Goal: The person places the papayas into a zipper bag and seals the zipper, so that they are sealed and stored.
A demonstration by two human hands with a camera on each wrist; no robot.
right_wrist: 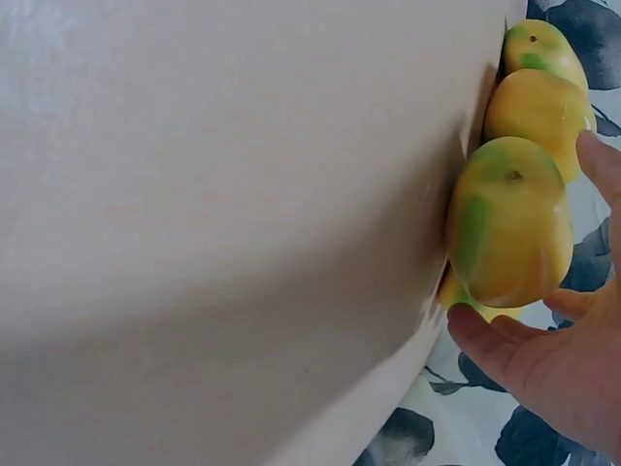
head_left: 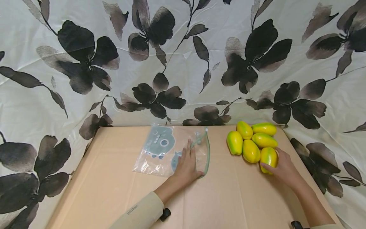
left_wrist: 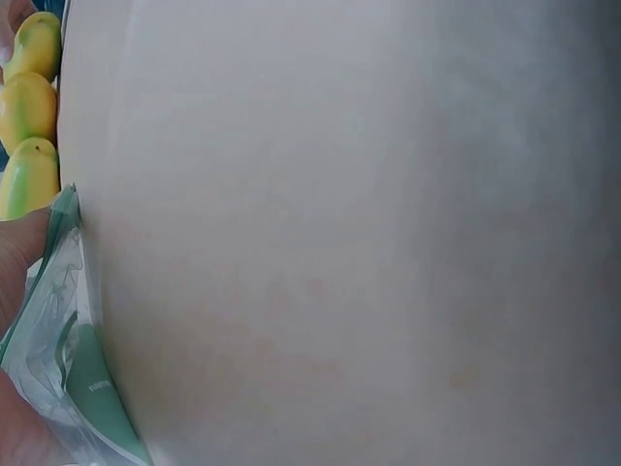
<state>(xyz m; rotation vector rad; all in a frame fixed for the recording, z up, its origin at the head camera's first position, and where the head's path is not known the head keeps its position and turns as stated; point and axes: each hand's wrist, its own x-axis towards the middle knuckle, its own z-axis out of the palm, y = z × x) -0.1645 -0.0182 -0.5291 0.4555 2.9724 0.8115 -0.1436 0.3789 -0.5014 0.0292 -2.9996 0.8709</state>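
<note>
A clear zip bag [head_left: 145, 159] with blue-grey cartoon prints and a green zip edge [head_left: 208, 152] lies on the tan board. My left hand [head_left: 186, 165] rests over its zip end, fingers straight and spread, thumb by the zip's near corner. Part of the bag [left_wrist: 58, 291] shows between thumb and fingers in the left wrist view. On the right sit several yellow-green mangoes [head_left: 251, 151] in a cluster. Around the nearest mango [right_wrist: 509, 223] my right hand [head_left: 286, 168] spreads, thumb to its left and fingers to its right. The right wrist view shows a gap beside the thumb.
The tan board [head_left: 114, 197] has its far edge just behind the bag and mangoes. A white cloth [head_left: 200, 79] with dark flower prints hangs behind it and covers both sides. A black wrist strap piece [head_left: 165, 214] shows below the left sleeve.
</note>
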